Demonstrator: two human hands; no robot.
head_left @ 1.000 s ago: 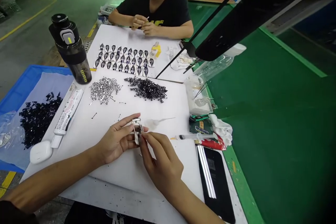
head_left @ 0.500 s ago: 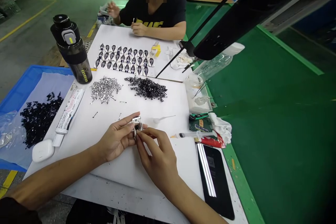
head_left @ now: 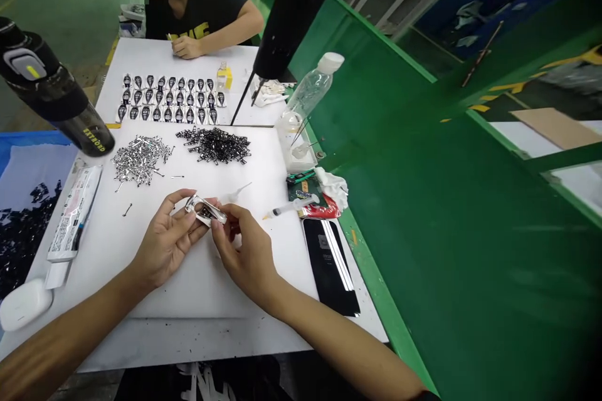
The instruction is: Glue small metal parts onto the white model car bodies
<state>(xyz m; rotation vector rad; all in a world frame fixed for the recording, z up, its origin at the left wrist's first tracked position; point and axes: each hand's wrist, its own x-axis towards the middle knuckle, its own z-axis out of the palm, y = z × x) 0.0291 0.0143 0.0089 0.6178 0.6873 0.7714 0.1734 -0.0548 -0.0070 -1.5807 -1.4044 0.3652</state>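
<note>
I have a small silver metal frame (head_left: 204, 211) held above the white board (head_left: 197, 291), just below the pile of black parts (head_left: 214, 144). My left grip (head_left: 167, 241) is closed on one end, fingers curled; my right grip (head_left: 242, 250) pinches the other end.

view: head-worn | facing: forward and down | range: close above hands (head_left: 207, 241)
</note>
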